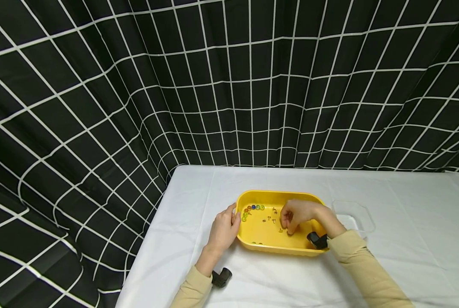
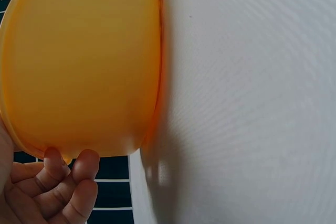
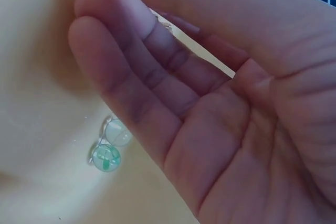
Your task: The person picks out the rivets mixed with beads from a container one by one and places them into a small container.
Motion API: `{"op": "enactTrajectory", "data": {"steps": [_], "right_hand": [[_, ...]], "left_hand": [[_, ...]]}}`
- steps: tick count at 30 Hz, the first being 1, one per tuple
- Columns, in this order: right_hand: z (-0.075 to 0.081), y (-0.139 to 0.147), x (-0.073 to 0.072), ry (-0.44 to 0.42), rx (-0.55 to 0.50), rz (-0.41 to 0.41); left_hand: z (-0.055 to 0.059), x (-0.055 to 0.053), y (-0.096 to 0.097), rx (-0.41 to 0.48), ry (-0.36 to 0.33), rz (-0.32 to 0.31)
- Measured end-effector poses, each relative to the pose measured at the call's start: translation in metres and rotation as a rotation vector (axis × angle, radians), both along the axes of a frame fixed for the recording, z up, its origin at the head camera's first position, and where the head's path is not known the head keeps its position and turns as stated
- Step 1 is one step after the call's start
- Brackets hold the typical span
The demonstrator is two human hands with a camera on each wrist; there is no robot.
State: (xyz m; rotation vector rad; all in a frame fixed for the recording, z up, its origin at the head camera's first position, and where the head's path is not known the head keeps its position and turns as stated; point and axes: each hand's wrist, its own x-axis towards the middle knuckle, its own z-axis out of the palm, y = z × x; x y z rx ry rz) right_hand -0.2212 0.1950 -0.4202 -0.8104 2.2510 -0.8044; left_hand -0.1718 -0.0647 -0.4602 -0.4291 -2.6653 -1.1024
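Observation:
A yellow plastic tub (image 1: 291,249) sits on the white-covered table. My left hand (image 1: 224,229) holds its left end, thumb over the rim and fingers bent against the outside wall (image 2: 84,66). Inside the tub, my right hand (image 1: 299,213) reaches down with bent fingers (image 3: 142,72). Its fingertips are by the tub floor near a small brownish piece (image 1: 289,233); whether they pinch it is hidden. Several small gold-coloured metal pieces (image 1: 273,221) lie scattered left of that hand. Coloured glass marbles (image 1: 253,207) line the far left corner, and a green-streaked marble (image 3: 106,158) shows below the right hand.
A clear plastic container (image 1: 362,217) stands right of the tub, partly behind my right forearm. Marbles (image 1: 260,244) peek over the tub's near wall. Black cloth with a white grid (image 1: 244,98) hangs behind the table (image 1: 198,184) and along its left side.

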Motion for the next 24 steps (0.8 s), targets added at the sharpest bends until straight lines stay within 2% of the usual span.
{"op": "enactTrajectory", "data": {"steps": [4,11,16,24], "right_hand": [[-0.0014,-0.0019,0.0003,-0.011,0.018,-0.001],[0.0007,-0.0050,0.0004,-0.001,-0.012,0.075],[-0.0008,-0.0073,0.0014,-0.034,0.033,0.010],[-0.0056,-0.0085,0.0009,-0.041,0.058,-0.026]], "left_hand": [[0.0000,0.0003,0.0000,-0.003,0.007,-0.001],[0.0003,0.0004,0.0001,0.002,0.030,-0.002],[0.0005,0.0002,0.0004,0.001,0.025,0.001],[-0.0017,-0.0004,0.0006,0.006,0.045,-0.001]]}}
